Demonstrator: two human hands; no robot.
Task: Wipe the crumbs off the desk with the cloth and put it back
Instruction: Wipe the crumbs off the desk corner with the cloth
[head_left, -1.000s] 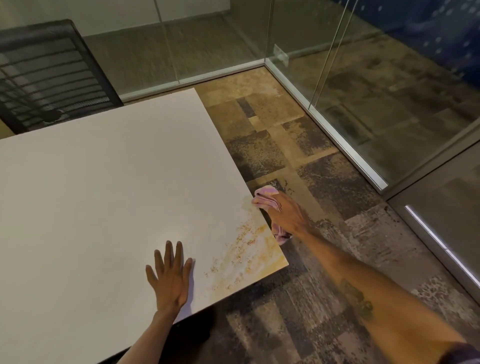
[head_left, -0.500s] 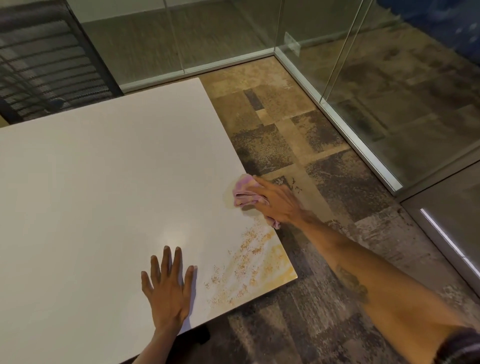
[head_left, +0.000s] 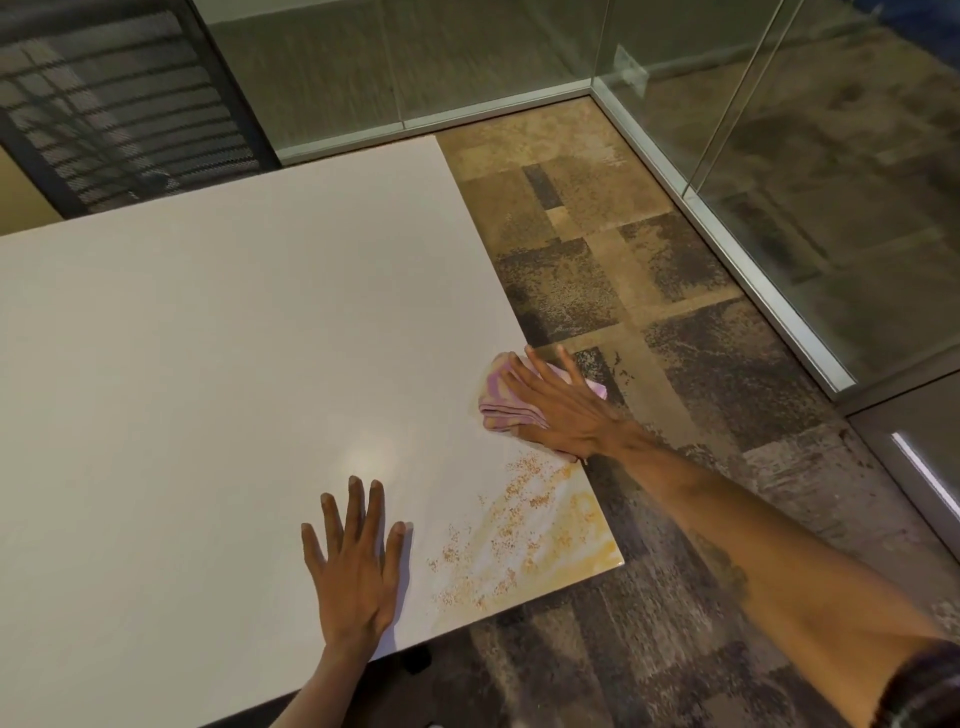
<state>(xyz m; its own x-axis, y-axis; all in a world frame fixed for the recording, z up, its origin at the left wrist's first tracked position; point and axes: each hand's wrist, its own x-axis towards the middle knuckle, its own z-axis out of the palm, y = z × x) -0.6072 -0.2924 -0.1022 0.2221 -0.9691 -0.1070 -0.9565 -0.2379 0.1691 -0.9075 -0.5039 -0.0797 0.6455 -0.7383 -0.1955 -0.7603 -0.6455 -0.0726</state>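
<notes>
The right hand is pressed flat, fingers spread, on the pink cloth at the right edge of the desk. The left hand is laid spread nearby. The crumbs, at the near corner, are best swept off in 1 firm pass.

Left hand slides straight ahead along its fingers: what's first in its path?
Looks free: the left hand points across bare desk toward the far edge; crumbs and cloth lie to its right.

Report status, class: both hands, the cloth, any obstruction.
Left hand flat on desk. Right hand presses pink cloth at desk's right edge. Crumbs unwiped at near corner; nothing between them.
</notes>
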